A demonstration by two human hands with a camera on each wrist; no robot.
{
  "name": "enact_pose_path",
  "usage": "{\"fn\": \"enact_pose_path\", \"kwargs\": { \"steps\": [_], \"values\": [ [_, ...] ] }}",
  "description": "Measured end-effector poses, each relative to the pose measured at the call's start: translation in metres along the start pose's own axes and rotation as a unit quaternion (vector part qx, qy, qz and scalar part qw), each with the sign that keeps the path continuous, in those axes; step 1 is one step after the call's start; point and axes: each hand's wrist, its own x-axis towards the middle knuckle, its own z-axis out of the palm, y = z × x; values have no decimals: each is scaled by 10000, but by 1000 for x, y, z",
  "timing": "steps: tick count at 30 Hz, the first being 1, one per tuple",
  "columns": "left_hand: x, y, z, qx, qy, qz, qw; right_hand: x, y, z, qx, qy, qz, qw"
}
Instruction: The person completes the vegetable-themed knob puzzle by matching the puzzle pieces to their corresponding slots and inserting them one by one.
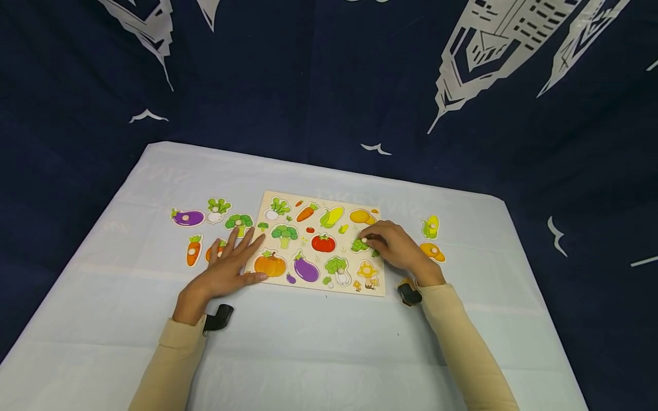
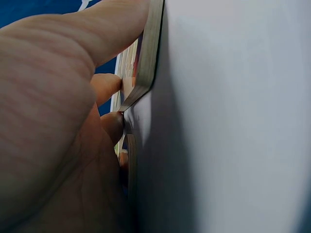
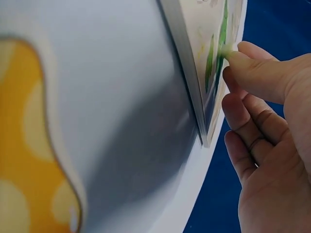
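At left of centre in the frame, press lightly with the left hand [image 1: 223,271], spread and grasping nothing, upon the left edge of the pale rectangular wooden puzzle board [image 1: 321,228], to steady it. Farther right, at the board's right side, guide level the green leafy vegetable-shaped piece [image 1: 357,246], pinched by the right hand [image 1: 390,245]; seated or not, impossible to tell. Better turn gently than force.

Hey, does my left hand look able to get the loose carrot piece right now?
Probably yes: the loose carrot piece lies uncovered just left of the left hand, which rests with fingers spread at the board's edge; nothing visible blocks the way.
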Motion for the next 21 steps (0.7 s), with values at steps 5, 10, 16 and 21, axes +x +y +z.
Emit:
{"fn": "enact_pose_path", "kwargs": {
  "steps": [5,10,16,21],
  "values": [
    [0,0,1,-2,-8,-2,10000,-5,5,-4,57,137,-86,9999],
    [0,0,0,-9,-15,-20,10000,-9,10,-6,111,255,-54,9996],
    [0,0,0,4,-15,-27,10000,-14,16,-10,208,417,4,9989],
    [0,1,0,-31,-17,-29,10000,-18,22,-17,136,544,58,9984]
  ]
}}
